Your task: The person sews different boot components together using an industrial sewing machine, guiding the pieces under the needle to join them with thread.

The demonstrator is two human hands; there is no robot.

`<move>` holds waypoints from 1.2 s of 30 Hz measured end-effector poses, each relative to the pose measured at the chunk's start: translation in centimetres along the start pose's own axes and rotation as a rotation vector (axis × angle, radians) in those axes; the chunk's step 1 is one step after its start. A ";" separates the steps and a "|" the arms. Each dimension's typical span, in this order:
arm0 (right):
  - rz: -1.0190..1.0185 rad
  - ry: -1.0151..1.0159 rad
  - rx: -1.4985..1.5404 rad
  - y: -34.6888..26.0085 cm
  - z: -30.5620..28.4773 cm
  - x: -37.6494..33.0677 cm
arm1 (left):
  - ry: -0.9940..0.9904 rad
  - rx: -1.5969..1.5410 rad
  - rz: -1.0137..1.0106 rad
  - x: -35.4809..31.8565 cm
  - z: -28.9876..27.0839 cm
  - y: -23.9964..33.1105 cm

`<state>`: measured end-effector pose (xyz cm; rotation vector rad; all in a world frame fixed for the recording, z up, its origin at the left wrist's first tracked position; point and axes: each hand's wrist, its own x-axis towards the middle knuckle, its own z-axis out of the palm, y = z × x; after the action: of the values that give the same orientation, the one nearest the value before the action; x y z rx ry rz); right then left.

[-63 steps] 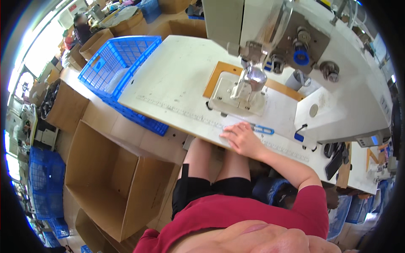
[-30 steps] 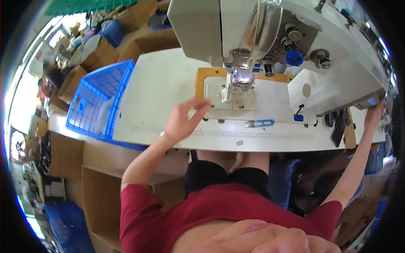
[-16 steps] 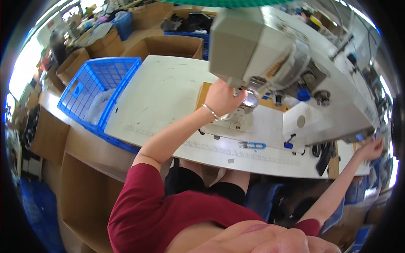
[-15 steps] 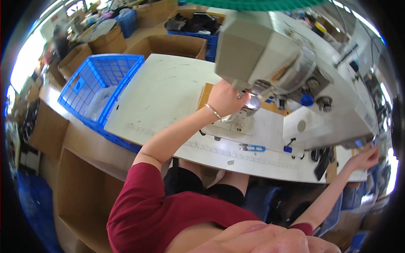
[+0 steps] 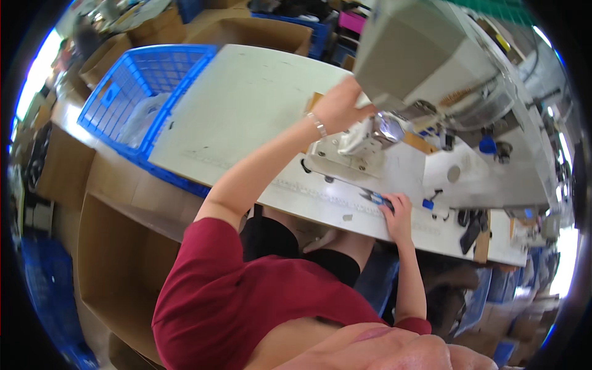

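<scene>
White worktop runs under everything, w/ sewing machine on its R side & blue crate off its L edge. Left hand is up by the machine head, just beside the needle area; its fingers are blurred, can't make out if they're closed on anything. Right hand is at the front edge of the worktop, fingers bent over the handle end of the snips; contact looks likely, firm grip can't be confirmed. Snips lie in front of the machine bed, blades pointing L. Prob light & stiff, springy handle, smooth so maybe a bit slick; blades sharp, so hold by blue handle only, clear of tips. Small grey scrap nearby, prob flimsy.
</scene>
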<state>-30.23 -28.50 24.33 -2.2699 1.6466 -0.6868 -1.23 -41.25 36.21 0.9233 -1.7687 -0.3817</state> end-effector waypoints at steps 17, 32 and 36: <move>-0.129 0.563 0.197 -10.2 -13.4 1.3 | 0.452 0.365 0.393 -4.6 3.1 2.4; -0.593 0.996 -0.626 -14.6 -22.3 7.0 | -0.036 0.283 0.812 -3.0 2.3 4.2; -0.606 0.960 -0.590 -14.5 -22.4 7.4 | -0.041 0.279 0.865 -2.4 2.3 4.1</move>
<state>-27.91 -29.13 51.95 -3.2021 1.5907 -1.8759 -4.59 -37.18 36.41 0.2592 -2.0998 0.4131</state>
